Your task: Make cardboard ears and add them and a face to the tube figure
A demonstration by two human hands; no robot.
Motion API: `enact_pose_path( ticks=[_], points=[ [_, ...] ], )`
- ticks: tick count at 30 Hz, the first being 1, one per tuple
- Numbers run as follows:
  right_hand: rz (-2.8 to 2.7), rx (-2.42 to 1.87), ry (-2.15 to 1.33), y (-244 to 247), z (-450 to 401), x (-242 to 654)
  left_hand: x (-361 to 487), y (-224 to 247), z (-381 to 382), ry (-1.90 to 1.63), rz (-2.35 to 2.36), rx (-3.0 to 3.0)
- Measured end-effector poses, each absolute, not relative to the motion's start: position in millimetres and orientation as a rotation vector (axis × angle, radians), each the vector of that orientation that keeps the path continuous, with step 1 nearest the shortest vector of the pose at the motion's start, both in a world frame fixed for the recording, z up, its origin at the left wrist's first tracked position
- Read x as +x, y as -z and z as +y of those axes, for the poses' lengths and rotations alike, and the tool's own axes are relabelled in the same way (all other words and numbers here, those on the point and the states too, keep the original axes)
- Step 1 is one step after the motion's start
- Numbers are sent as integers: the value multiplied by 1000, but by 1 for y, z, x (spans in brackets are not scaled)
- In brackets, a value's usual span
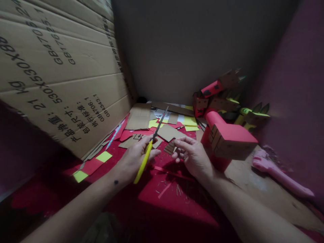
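Note:
My left hand (140,155) holds scissors with yellow handles (144,163), their dark blades pointing up and away over the paper scraps. To its right, my right hand (191,152) pinches a small piece of corrugated cardboard (169,147) between thumb and fingers. The blades and the small piece are apart. Just beyond the hands lies a flat cardboard piece (168,132) on the red cloth (152,192). A red and cardboard figure (233,136) with a boxy head stands right beside my right hand.
A large printed cardboard sheet (63,67) leans at the left. Cardboard, yellow and red scraps (138,116) lie at the back. More cardboard figures (212,98) stand back right, with a pink glue gun (280,173) at the right. Thin red strips (172,172) lie near the hands.

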State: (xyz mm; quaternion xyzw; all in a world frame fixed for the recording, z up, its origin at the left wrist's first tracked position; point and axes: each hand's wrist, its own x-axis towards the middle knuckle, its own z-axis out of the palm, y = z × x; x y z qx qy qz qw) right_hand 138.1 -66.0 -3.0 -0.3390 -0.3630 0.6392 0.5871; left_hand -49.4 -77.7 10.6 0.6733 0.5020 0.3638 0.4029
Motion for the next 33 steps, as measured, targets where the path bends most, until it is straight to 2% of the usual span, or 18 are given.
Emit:
enact_pose_path(
  ticks=[5, 11, 16, 21, 28, 33],
  points=[
    [-850, -749, -1529, 2, -68, 137, -32, -9, -70, -1027, 997, 1281],
    [-870, -690, -1608, 1, -67, 138, -31, -4, -59, -992, 867, 1091],
    [-978, -655, -1718, -2, -70, 138, -36, -7, -54, -831, 723, 939],
    [-1053, -646, -1679, -1, -72, 136, -35, -9, -57, -797, 729, 931],
    [-1001, -675, -1547, 7, -66, 136, -37, 0, -60, -963, 801, 1035],
    [-1053, -697, -1476, 11, -66, 136, -36, -9, -69, -1038, 889, 1136]
  ],
)
